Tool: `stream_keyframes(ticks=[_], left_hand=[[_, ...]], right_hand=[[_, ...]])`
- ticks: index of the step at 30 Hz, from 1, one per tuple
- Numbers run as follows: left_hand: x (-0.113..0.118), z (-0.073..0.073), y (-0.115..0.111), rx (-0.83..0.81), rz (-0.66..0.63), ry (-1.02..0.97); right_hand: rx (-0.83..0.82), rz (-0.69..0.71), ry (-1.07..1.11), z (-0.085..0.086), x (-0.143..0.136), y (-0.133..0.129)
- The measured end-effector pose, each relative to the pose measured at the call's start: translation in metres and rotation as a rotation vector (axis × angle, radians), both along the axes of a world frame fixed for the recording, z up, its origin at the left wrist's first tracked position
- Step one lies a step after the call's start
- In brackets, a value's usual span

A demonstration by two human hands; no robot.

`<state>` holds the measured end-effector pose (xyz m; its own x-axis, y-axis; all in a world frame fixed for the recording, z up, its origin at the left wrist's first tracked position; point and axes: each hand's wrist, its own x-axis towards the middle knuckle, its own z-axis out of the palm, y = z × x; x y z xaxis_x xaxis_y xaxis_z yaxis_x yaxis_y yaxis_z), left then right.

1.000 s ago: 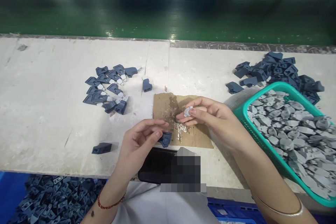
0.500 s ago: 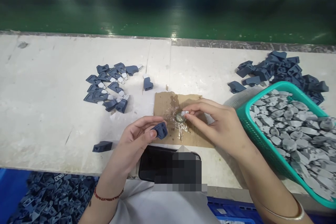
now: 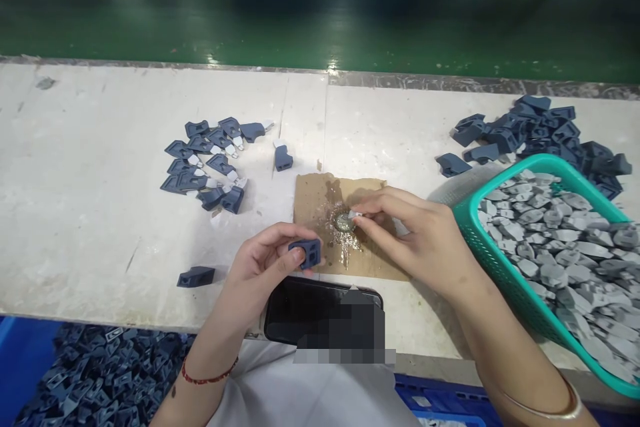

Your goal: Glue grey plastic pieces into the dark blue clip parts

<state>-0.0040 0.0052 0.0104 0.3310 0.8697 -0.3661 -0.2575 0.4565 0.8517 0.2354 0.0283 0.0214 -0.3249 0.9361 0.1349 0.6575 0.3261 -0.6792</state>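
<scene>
A scuffed white worktop (image 3: 100, 233) spans the head view below a glossy green strip (image 3: 280, 33). The left hand (image 3: 267, 260) grips an angular, hollowed navy block (image 3: 313, 255) above the phone (image 3: 300, 313); the right hand (image 3: 413, 233), apart, pinches a pale-grey piece (image 3: 355, 214) at a round, glistening patch (image 3: 344, 223) on brown cardboard (image 3: 375, 263).

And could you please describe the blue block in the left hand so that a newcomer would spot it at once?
On the white table, find the sheet of brown cardboard. Near its lower left corner is the left hand, gripping the blue block. Unlike the lone blue piece further left, which lies on the table, this one is held.
</scene>
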Motion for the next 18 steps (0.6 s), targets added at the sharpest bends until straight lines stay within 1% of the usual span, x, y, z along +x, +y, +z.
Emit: stream_keyframes(ticks=[4,8,11,14,18], left_hand=[[0.0004,0.0015,0.0001,0.005,-0.005,-0.028],[0.0008,-0.0001,0.0017,0.002,0.001,-0.048],[0.0009,-0.0018,0.0030,0.025,0.068,-0.048],[0.0003,-0.0027,0.0040,0.006,0.145,-0.077],[-0.0008,-0.0032,0.0050,-0.040,0.148,-0.152]], right_hand=[[-0.019,-0.001,-0.001,-0.0006,0.0003,0.0004],[-0.049,-0.013,0.015,0.0001,-0.0002,0.0003],[-0.065,-0.044,0.048,0.0006,0.0000,-0.0001],[-0.059,-0.032,0.050,0.0003,0.0006,0.0000],[-0.042,-0.048,0.048,-0.0005,0.0011,0.0013]])
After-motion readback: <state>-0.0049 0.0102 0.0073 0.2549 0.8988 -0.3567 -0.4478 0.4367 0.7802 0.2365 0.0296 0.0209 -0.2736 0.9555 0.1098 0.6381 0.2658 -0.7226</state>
